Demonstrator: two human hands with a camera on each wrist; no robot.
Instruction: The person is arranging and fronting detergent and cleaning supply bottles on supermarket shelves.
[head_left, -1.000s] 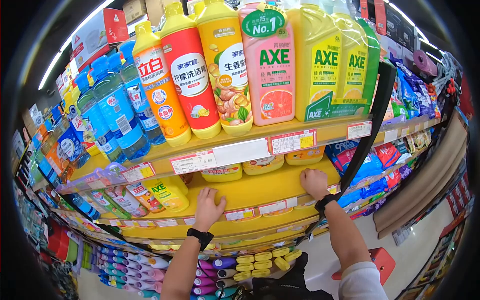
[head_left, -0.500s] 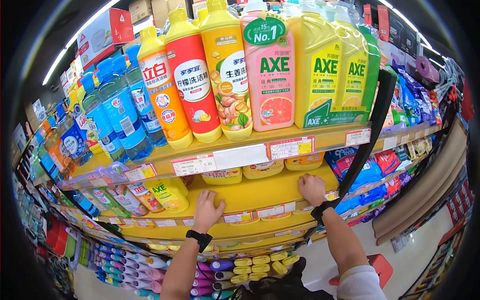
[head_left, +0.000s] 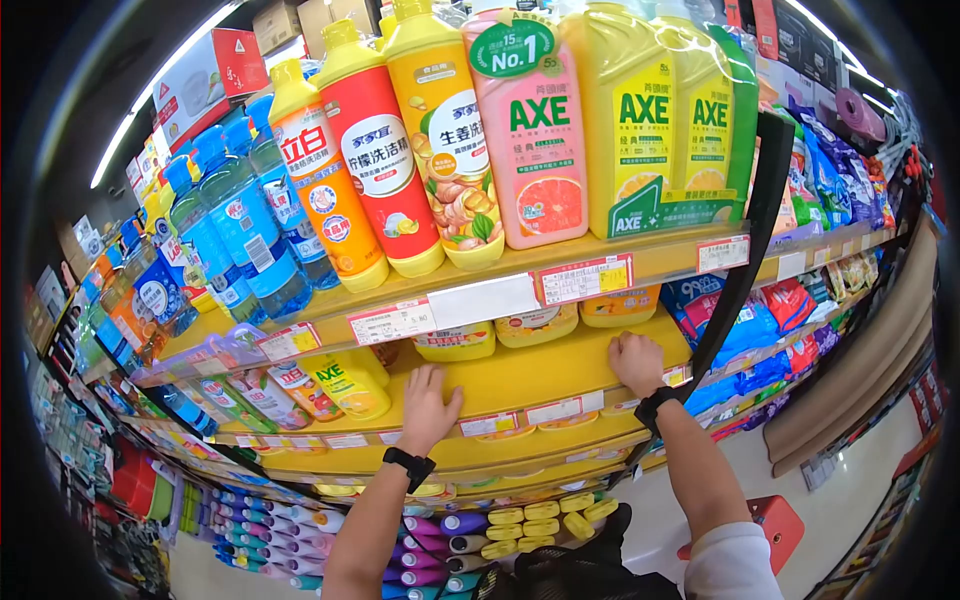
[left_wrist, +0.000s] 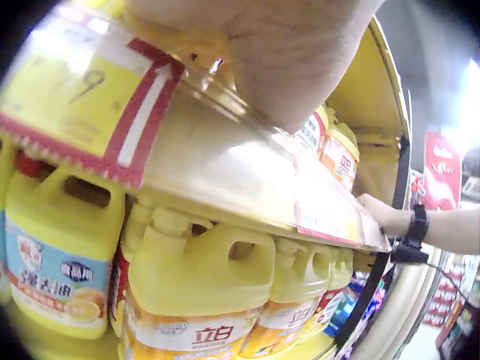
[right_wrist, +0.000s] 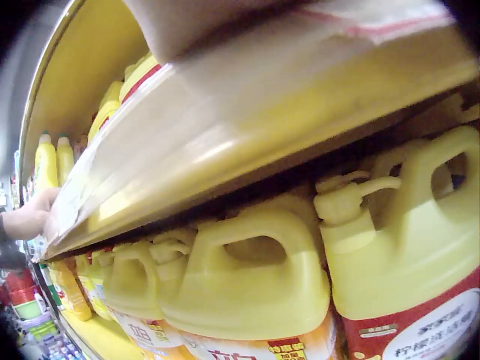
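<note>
Running left to right, front edge facing the person, the yellow shelf (head_left: 535, 380) still bears the left hand (head_left: 429, 408), fingers together (thumb out), and right hand (head_left: 637, 364), fingers loosely bunched.

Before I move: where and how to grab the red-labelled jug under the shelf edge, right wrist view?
Top handle of the red-labelled jug, probably from the front, fingers through its open loop; the shelf overhead likely blocks a grab from above.
</note>
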